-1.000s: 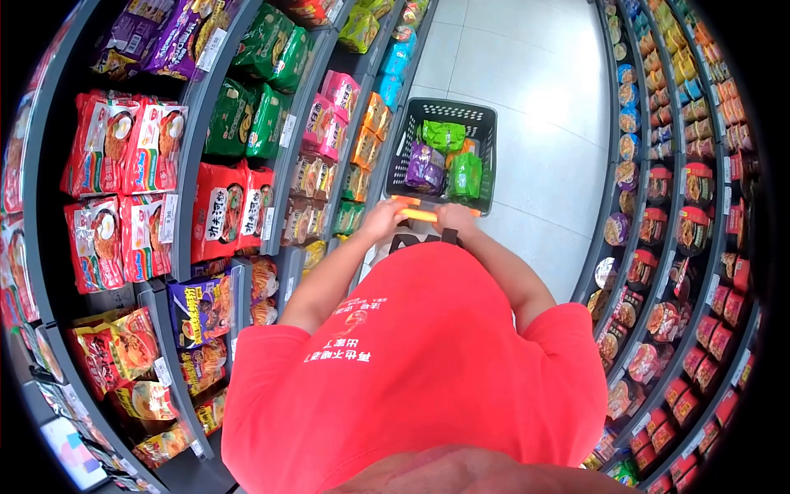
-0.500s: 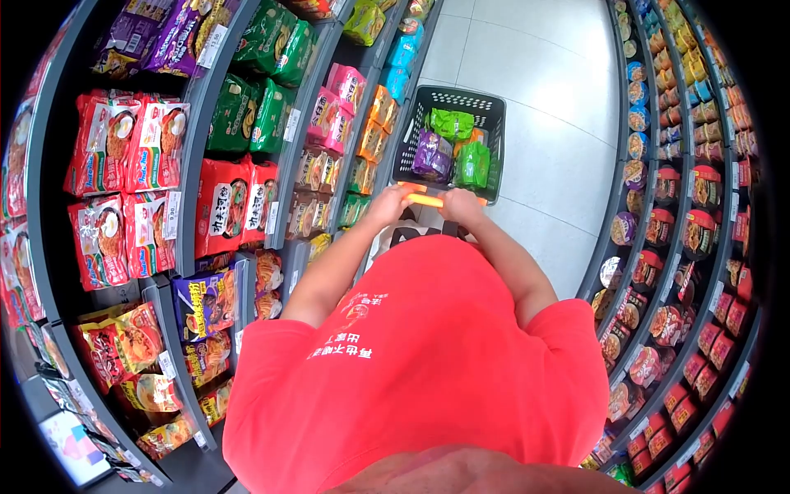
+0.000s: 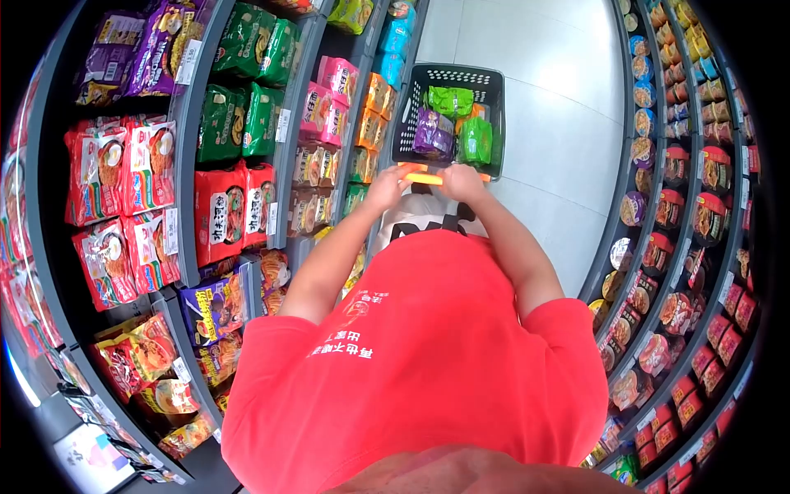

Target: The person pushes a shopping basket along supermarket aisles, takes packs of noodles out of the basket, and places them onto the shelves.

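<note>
My left hand (image 3: 385,189) is closed round the left part of an orange handle (image 3: 424,178). On the right part of the same handle, my right hand (image 3: 462,182) is closed too. Just beyond both hands is a black perforated basket (image 3: 499,107). Inside it lie a purple packet (image 3: 434,134), a green packet (image 3: 450,101) at the back and another green packet (image 3: 476,141) at the right. Something orange shows partly between them.
Shelves on the left hold red packets (image 3: 150,163), dark green packets (image 3: 220,123) and pink packets (image 3: 324,114). Along the right, shelves carry round noodle bowls (image 3: 709,216). Pale floor tiles (image 3: 555,107) run between the shelves.
The basket, the handle and both my hands have moved up in the view, away from my body. Both hands have kept their hold on the handle, and the shelves have shifted slightly.
</note>
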`<state>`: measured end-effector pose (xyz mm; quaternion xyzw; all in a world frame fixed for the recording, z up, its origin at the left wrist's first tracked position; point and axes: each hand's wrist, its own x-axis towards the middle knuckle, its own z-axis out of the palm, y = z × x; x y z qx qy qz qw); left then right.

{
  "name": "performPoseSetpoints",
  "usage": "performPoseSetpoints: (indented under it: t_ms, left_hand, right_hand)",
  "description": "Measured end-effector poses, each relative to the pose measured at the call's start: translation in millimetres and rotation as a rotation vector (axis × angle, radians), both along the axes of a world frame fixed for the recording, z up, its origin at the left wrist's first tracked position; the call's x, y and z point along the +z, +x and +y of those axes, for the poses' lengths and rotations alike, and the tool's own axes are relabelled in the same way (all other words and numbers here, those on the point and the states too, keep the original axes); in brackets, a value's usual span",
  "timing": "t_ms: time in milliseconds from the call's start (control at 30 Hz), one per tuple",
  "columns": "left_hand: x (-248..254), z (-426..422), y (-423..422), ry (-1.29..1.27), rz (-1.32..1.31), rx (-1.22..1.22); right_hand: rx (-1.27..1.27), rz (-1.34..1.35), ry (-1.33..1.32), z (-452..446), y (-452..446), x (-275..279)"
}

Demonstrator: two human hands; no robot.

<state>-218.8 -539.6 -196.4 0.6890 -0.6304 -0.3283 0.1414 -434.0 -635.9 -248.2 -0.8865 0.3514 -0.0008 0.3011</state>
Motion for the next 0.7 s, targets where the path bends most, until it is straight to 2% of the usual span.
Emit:
performPoseSetpoints:
  t_ms: [133,233,300,600,700]
  left_hand:
    - [-2,-20,5,0.001,-0.015,-0.016]
    - [-21,-36,19,-0.069,-0.053,-0.057]
    - [-28,-43,27,-0.028,-0.055,-0.061]
    - [-28,-100,39,-0.026,-0.03,0.004]
    - [-33,-124,45,-0.059,-0.07,-0.073]
  right_hand:
    - [-0.013,-0.026,0.008,-17,3,0]
    - [-0.025,0.049,0.021,-30,9,-6]
    - [-0.015,0.058,0.016,-40,12,-10]
    - [0.012,0.115,-0.06,-102,27,-5]
    - [-0.005,0.184,-0.064,-122,33,1]
